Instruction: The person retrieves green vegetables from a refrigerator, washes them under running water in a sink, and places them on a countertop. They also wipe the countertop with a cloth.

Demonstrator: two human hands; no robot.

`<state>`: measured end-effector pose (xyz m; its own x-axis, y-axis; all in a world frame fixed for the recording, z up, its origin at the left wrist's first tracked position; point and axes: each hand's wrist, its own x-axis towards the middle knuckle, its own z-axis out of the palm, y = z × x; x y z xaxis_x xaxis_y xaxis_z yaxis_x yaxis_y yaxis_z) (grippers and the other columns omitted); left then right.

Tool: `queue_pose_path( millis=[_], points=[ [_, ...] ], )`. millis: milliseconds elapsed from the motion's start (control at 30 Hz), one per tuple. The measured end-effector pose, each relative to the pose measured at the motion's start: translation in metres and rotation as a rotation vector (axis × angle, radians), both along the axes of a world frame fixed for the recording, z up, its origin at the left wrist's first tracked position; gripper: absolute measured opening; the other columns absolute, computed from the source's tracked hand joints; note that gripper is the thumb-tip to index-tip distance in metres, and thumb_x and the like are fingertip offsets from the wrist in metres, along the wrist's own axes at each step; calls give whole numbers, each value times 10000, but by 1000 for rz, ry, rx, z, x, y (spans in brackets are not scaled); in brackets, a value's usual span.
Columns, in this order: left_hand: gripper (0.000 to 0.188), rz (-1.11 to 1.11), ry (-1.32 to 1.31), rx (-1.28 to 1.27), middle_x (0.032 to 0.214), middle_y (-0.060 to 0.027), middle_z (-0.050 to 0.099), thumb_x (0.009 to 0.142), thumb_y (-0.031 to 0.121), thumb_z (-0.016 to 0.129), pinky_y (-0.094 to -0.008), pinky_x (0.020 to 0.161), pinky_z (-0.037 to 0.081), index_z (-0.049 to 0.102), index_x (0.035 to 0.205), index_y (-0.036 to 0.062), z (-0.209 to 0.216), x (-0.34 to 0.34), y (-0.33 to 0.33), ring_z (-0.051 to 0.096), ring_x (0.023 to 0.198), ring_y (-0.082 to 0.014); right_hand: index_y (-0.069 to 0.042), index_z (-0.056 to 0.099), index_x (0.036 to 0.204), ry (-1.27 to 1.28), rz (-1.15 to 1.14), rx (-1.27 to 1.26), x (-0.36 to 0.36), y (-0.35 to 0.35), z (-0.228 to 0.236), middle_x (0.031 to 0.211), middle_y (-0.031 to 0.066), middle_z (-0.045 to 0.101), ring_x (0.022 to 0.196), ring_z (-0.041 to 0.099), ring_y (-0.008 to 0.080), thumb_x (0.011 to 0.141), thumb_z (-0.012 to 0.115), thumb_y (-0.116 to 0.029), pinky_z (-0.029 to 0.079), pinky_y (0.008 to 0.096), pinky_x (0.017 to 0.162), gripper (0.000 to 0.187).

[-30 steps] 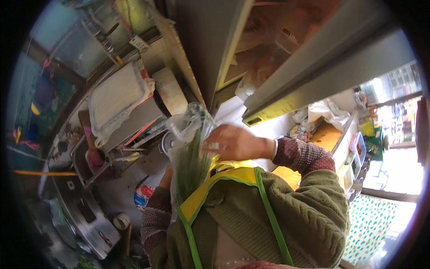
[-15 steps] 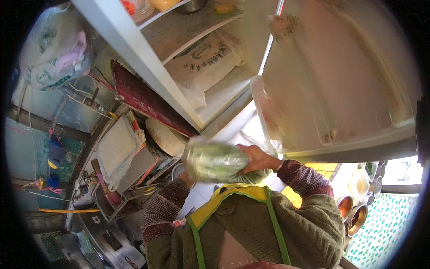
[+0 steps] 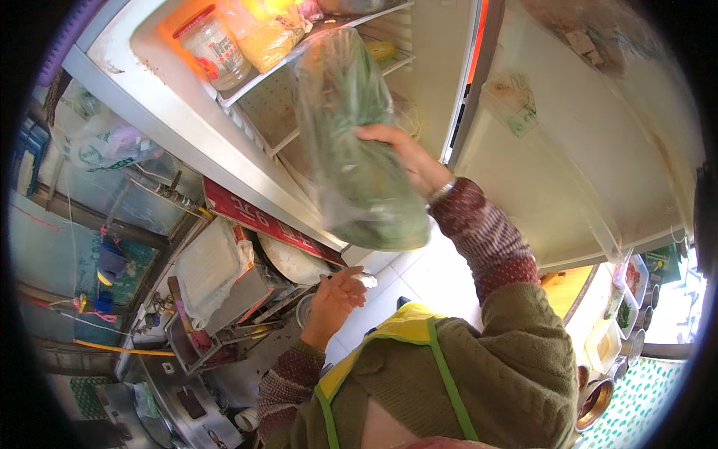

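Right hand point(image 3: 407, 161) grips the bag of greens point(image 3: 359, 150), now raised from chest level to the fridge shelf point(image 3: 299, 82). Left hand point(image 3: 336, 295) loosely curled, empty.

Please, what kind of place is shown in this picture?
Probably a small kitchen. An open refrigerator holds a jar on its shelf, the right hand lifts a bag of greens toward it, and metal bowls stand at the lower right.
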<state>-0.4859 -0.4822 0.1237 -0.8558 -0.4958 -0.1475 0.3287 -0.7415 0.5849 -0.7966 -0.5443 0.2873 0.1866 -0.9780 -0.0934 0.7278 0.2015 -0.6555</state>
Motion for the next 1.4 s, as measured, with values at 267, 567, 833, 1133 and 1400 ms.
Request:
queue_pose_path(
  millis=[267,567,833,1133,1400],
  points=[
    [692,167,3,7,1087,-129,666,1024,552,450,-356,857,490,476,1425,-12,-11,30,33,627,946,-219,21,574,1266,13,-134,4,52,-45,-16,1143,124,688,964,703,232,906,683,-143,595,387,864,410],
    [571,273,-155,-51,1064,-116,669,1038,438,487,-343,838,512,493,1413,8,-15,45,56,649,934,-210,3,663,1150,431,51,-238,7,-136,11,1093,119,706,970,696,206,946,658,-229,570,326,852,309],
    [524,265,-289,-86,1031,-112,676,1042,422,481,-316,812,537,528,1362,9,-14,32,52,660,888,-192,-58,653,1246,1401,-855,-691,-30,-170,13,1171,205,678,1142,615,378,945,603,-253,477,432,994,362],
    [552,356,-338,99,1116,-76,656,1055,465,432,-330,850,510,499,1411,47,-48,78,76,614,954,-171,-34,634,1178,1801,-1175,73,-131,148,-179,1126,169,634,1055,600,345,956,645,-188,483,435,930,271],
    [508,268,-300,203,1108,-83,658,1065,401,456,-332,875,508,492,1404,24,-48,49,73,614,964,-167,-44,596,1195,2220,-975,77,-198,219,-240,1125,159,653,1043,602,359,941,669,-270,469,458,928,347]
  ],
)
